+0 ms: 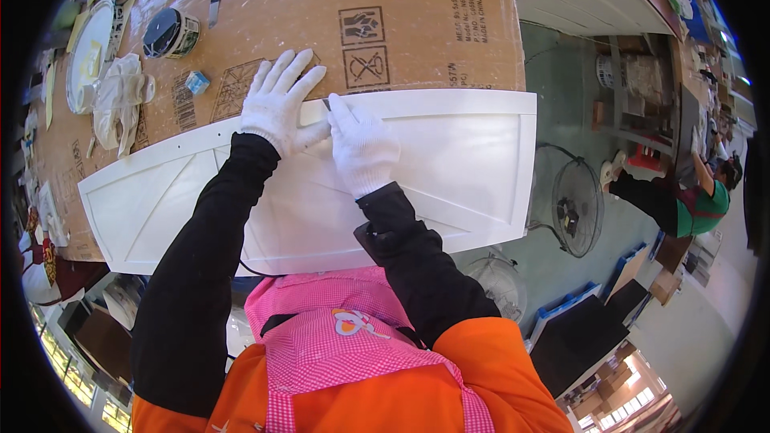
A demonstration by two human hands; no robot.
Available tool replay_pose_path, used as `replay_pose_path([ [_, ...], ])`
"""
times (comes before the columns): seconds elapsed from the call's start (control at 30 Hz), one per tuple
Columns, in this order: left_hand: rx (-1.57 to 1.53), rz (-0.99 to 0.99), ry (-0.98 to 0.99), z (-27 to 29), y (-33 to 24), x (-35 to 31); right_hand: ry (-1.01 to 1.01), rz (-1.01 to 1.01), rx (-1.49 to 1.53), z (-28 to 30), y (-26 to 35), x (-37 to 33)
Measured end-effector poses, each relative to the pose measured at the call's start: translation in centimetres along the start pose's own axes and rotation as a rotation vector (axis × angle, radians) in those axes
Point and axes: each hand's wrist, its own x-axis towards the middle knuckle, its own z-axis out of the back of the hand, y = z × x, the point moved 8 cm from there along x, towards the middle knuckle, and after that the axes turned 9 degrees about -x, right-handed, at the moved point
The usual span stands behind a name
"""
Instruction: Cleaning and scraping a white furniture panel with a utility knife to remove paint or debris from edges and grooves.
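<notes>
Across the table in front of me lies a long white panel (449, 164) with raised borders and slanting strips. My left hand (281, 100), in a white knit glove, rests on its far edge, fingers spread out towards the cardboard. Close beside it, my right hand (361, 144), gloved alike, is closed with the fingertips at that same edge. A small dark sliver (326, 103) shows at the right fingertips; its kind is too small to tell.
Brown printed cardboard (433, 24) covers the table. On it lie a dark-lidded tub (171, 33), a small blue block (197, 82), a spare white glove (119, 100), a round white lid (90, 52) and a putty knife (216, 0). A floor fan (576, 208) stands right; a person (690, 200) works beyond.
</notes>
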Motion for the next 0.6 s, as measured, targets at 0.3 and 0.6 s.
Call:
replay_pose_path([
  [0.3, -0.009, -0.011, 0.004, 0.5, 0.1, -0.4, -0.411, -0.35, -0.322, 10.6, -18.2, -1.1],
  [0.6, -0.064, -0.022, -0.034, 0.6, 0.5, -0.9, -0.244, -0.167, -0.236, 4.5, -8.1, -0.5],
])
